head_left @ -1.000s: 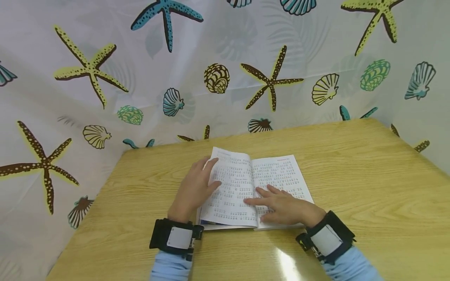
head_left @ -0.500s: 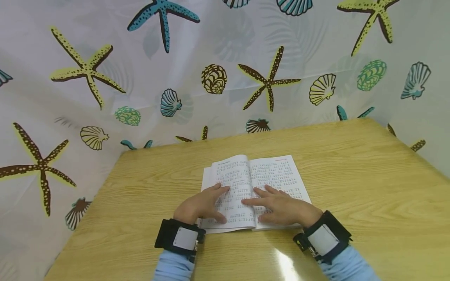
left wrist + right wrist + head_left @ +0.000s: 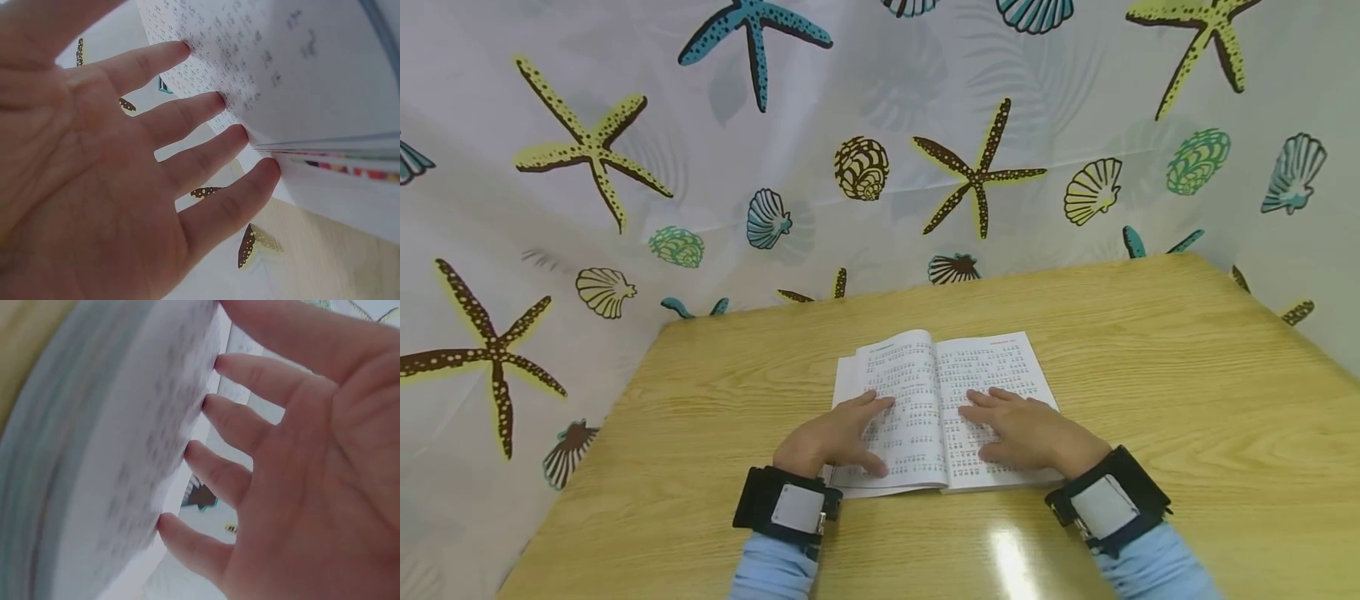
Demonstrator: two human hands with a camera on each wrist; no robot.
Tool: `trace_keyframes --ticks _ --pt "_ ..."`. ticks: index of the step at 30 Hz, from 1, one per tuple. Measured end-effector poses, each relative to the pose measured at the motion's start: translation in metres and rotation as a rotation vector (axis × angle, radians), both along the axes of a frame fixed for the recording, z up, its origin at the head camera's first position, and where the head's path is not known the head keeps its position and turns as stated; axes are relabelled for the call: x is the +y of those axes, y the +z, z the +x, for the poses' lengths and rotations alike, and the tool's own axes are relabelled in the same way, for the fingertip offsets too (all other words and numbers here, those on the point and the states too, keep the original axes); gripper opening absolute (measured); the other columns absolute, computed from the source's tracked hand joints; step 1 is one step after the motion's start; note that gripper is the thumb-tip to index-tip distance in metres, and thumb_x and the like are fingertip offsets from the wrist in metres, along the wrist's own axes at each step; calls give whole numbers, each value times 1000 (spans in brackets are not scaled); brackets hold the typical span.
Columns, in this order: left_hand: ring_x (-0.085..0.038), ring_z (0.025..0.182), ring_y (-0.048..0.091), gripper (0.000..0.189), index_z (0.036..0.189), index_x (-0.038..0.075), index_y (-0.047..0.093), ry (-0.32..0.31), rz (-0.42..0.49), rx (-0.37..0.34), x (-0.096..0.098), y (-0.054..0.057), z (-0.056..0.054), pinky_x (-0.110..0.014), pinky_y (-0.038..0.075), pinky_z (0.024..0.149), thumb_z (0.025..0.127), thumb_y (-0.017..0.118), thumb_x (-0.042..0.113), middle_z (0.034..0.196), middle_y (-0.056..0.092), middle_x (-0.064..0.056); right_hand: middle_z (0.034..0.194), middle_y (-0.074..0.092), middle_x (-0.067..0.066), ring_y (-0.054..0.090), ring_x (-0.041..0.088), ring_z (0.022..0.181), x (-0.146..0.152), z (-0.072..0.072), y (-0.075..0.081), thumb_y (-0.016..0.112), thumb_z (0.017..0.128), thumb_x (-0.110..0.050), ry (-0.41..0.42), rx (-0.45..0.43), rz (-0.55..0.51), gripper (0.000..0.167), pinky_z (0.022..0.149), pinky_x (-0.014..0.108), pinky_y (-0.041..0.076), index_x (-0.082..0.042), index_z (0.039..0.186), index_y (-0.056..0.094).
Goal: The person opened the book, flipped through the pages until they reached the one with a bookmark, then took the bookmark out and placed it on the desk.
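Observation:
An open book [image 3: 904,367] with printed rows on both pages lies on the wooden table. My left hand [image 3: 838,437] rests over the left page, fingers spread. In the left wrist view, the fingertips [image 3: 220,101] of the left hand [image 3: 100,175] touch the paper, the little finger beside the page edges. Over the right page [image 3: 992,362] lies my right hand [image 3: 1033,433], fingers spread and pointing toward the spine. The right wrist view shows that hand [image 3: 300,462] with its fingertips [image 3: 194,450] on the printed page and the book's thick page stack [image 3: 44,450] at the left.
The light wood table [image 3: 1187,375] spreads around the book. Behind it hangs a white cloth [image 3: 887,75] printed with starfish and shells. Both wrists wear black straps, the left strap [image 3: 786,504] and the right strap [image 3: 1108,504], above light blue sleeves.
The left-hand leaf has come down flat, and my left hand has slid from its upper edge toward the lower part of the page. My right hand has shifted right, away from the spine.

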State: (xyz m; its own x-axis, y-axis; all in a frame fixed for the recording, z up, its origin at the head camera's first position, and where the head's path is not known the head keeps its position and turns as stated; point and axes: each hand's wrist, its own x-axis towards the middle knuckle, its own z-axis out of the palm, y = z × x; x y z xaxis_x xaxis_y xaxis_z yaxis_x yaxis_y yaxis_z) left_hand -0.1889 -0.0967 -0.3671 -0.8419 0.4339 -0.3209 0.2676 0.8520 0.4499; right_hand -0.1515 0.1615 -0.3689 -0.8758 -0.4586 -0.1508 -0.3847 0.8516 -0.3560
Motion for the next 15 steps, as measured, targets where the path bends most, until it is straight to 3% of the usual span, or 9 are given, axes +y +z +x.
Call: trace_keyframes --ticks 11,15 --pt "-34 151 25 92 154 12 44 -6 4 0 1 -1 -1 -54 28 118 75 91 15 164 29 -14 153 36 33 31 60 137 52 -8 -7 70 91 -15 -168 -1 -24 60 107 71 31 8 143 50" --pt "-34 151 25 92 154 12 44 -6 -6 3 0 -1 -1 -54 28 118 75 91 15 164 29 -14 152 33 37 33 62 135 62 -10 -9 69 92 -12 -171 -5 -69 60 107 70 32 11 143 48"
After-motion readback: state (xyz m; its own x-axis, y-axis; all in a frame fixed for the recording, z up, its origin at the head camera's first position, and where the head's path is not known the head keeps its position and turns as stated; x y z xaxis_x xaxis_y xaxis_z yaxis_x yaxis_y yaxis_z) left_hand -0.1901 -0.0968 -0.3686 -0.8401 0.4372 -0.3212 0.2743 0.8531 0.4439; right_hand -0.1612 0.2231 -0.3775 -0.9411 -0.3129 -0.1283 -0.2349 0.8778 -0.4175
